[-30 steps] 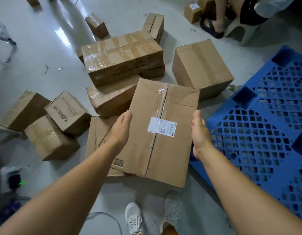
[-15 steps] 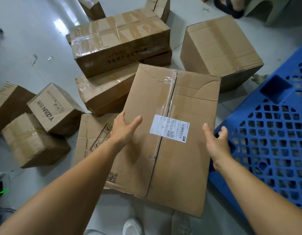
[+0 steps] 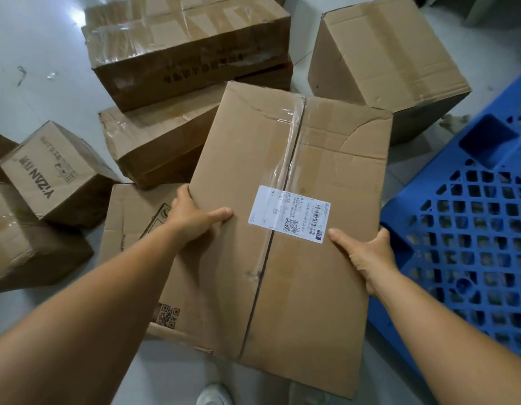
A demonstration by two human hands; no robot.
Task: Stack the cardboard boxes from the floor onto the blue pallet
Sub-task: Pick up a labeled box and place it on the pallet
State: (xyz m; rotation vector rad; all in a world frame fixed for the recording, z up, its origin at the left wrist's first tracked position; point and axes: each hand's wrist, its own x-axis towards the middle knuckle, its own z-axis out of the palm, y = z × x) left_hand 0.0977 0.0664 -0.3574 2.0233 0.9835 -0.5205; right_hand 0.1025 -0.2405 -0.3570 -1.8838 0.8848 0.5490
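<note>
Head view | large cardboard box (image 3: 285, 217), frame centre | left hand (image 3: 195, 217) grips left edge | right hand (image 3: 367, 255) grips right edge | blue pallet (image 3: 472, 229), right

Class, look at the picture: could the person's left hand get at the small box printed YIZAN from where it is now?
Probably yes, once freed. The left hand grips the labelled box; the YIZAN box sits to its left with its top uncovered and nothing between them.
</note>
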